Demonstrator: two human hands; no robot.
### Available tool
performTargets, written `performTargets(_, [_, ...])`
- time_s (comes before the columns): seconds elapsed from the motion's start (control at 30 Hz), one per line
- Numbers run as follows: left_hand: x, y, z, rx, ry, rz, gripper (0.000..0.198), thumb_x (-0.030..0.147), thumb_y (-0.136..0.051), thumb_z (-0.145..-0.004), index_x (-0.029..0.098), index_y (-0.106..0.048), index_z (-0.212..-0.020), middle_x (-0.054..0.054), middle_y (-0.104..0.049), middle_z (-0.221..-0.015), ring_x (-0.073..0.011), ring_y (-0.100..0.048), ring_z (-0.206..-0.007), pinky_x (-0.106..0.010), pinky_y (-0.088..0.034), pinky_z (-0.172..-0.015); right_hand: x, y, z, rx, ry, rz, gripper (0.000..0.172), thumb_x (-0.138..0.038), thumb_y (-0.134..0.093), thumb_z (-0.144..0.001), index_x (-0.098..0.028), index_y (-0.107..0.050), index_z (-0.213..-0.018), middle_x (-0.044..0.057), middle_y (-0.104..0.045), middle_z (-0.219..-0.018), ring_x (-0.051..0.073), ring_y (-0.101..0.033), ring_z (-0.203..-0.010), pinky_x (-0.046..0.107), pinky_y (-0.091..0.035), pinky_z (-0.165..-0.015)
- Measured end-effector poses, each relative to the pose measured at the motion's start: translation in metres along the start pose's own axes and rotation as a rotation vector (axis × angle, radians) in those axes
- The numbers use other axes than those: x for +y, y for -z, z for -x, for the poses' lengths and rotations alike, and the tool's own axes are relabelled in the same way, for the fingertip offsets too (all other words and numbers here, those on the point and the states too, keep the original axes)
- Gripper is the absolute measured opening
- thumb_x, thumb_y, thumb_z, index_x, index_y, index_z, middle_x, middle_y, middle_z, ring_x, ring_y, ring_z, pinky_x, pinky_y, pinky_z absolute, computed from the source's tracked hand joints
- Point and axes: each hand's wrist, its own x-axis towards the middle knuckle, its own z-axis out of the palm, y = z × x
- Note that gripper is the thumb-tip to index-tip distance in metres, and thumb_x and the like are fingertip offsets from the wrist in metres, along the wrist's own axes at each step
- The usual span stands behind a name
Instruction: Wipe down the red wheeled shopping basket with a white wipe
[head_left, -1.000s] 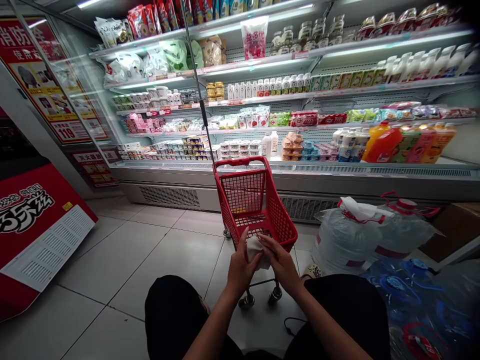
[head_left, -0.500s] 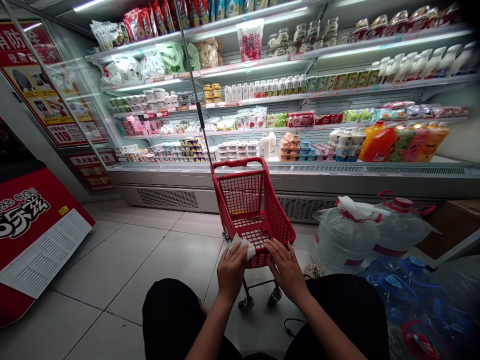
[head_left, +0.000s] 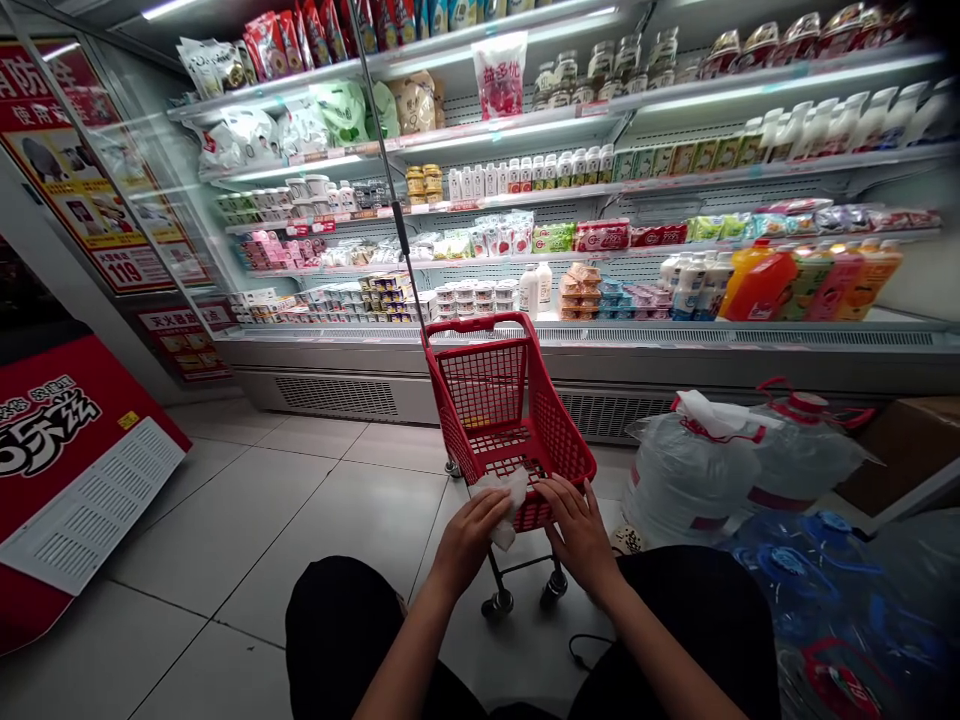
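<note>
A red plastic shopping cart point(head_left: 480, 375) on black wheels stands between my knees, its basket showing no goods inside. My left hand point(head_left: 471, 530) is closed on a crumpled white cloth point(head_left: 510, 495), which lies over the near rim of the basket at its left corner and hangs down outside. My right hand point(head_left: 577, 530) rests on the near rim at the right corner, thumb outside and fingers over the edge. A thin dark pole point(head_left: 394, 180) rises from the cart's far left corner.
Behind the cart runs an open refrigerated shelf point(head_left: 637, 340) full of dairy and drinks. On my right stand wrapped water bottles point(head_left: 690, 470), blue water jugs point(head_left: 795, 565) and a cardboard box point(head_left: 907, 450). A red freezer point(head_left: 75, 480) is at left. A black cable point(head_left: 585, 650) lies on the floor.
My left hand has slid the cloth right along the near rim, and more of the cloth shows. The cart's near end has shifted slightly right. My right hand stays on the rim.
</note>
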Motion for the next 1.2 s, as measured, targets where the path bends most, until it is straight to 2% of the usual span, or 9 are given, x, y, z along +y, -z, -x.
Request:
performTargets(0.13, [-0.003,0.003,-0.003,-0.03,-0.068,-0.056,0.061,0.006,-0.042,-0.102,0.031,-0.038,-0.158,-0.003,-0.057,-0.153,-0.0199,-0.055,-0.141,-0.043,-0.053,-0.114,0.0,0.002,0.0,-0.027,-0.017,0.014,0.051,-0.019,-0.042,-0.102,-0.024,-0.043,-0.152,0.008,-0.057,-0.15,0.025,-0.042,-0.148,0.056,-0.011,-0.129])
performTargets(0.3, [0.001,0.012,0.0,-0.087,-0.141,-0.081,0.059,0.016,-0.042,-0.107,0.029,-0.029,-0.163,-0.004,-0.049,-0.16,-0.02,-0.047,-0.147,-0.042,-0.049,-0.118,-0.001,0.002,0.0,-0.027,-0.02,0.036,0.054,-0.019,-0.042,-0.101,-0.026,-0.042,-0.154,0.008,-0.057,-0.15,0.025,-0.042,-0.148,0.056,-0.012,-0.129])
performTargets(0.47, [0.01,0.008,-0.001,-0.026,-0.18,-0.125,0.059,0.016,-0.039,-0.109,0.027,-0.024,-0.165,-0.005,-0.049,-0.159,-0.0184,-0.044,-0.149,-0.04,-0.049,-0.118,0.0,-0.001,0.001,-0.015,-0.021,0.031,0.057,-0.019,-0.042,-0.1,-0.026,-0.038,-0.157,0.008,-0.057,-0.15,0.026,-0.043,-0.148,0.058,-0.013,-0.128])
performTargets(0.57, [0.009,-0.003,-0.007,0.039,-0.081,-0.189,0.061,0.015,-0.038,-0.108,0.023,-0.02,-0.166,-0.007,-0.044,-0.163,-0.0208,-0.038,-0.153,-0.043,-0.047,-0.12,0.002,-0.002,0.002,-0.011,-0.005,0.032,0.059,-0.018,-0.042,-0.099,-0.027,-0.038,-0.157,0.007,-0.057,-0.151,0.026,-0.043,-0.148,0.058,-0.013,-0.129])
performTargets(0.67, [0.004,-0.011,-0.01,0.02,0.021,-0.239,0.063,0.017,-0.038,-0.107,0.023,-0.018,-0.166,-0.008,-0.041,-0.164,-0.0224,-0.034,-0.155,-0.045,-0.046,-0.12,0.008,0.0,0.004,-0.021,0.015,0.026,0.06,-0.018,-0.043,-0.099,-0.028,-0.038,-0.158,0.007,-0.056,-0.152,0.026,-0.042,-0.149,0.057,-0.014,-0.129])
performTargets(0.83, [-0.002,-0.005,-0.01,-0.069,0.021,-0.206,0.062,0.033,-0.042,-0.109,0.027,-0.02,-0.166,-0.006,-0.034,-0.168,-0.0231,-0.03,-0.156,-0.043,-0.042,-0.122,0.028,0.002,0.007,-0.069,0.025,-0.054,0.056,-0.016,-0.04,-0.101,-0.028,-0.04,-0.156,0.006,-0.057,-0.151,0.025,-0.041,-0.15,0.057,-0.018,-0.128])
performTargets(1.0, [-0.003,-0.004,-0.024,-0.034,0.124,-0.141,0.053,0.034,-0.036,-0.111,0.028,-0.031,-0.163,-0.003,-0.038,-0.166,-0.0211,-0.035,-0.154,-0.043,-0.042,-0.122,0.043,0.005,0.006,-0.037,-0.002,-0.09,0.05,-0.017,-0.043,-0.099,-0.026,-0.047,-0.148,0.008,-0.061,-0.144,0.027,-0.047,-0.145,0.06,-0.021,-0.127])
performTargets(1.1, [0.002,-0.011,-0.032,0.027,0.21,-0.115,0.051,0.033,-0.034,-0.111,0.028,-0.034,-0.162,-0.003,-0.039,-0.166,-0.021,-0.035,-0.154,-0.045,-0.042,-0.122,0.033,0.009,-0.002,-0.004,-0.039,-0.057,0.045,-0.023,-0.049,-0.098,-0.022,-0.05,-0.143,0.011,-0.064,-0.139,0.029,-0.051,-0.141,0.06,-0.022,-0.127])
performTargets(1.2, [0.012,-0.02,-0.031,0.03,0.175,-0.102,0.052,0.033,-0.035,-0.111,0.028,-0.032,-0.163,-0.004,-0.037,-0.167,-0.0218,-0.032,-0.156,-0.046,-0.041,-0.123,0.005,0.007,-0.013,0.021,-0.069,-0.055,0.039,-0.028,-0.053,-0.096,-0.021,-0.054,-0.134,0.012,-0.065,-0.135,0.03,-0.052,-0.139,0.059,-0.023,-0.127])
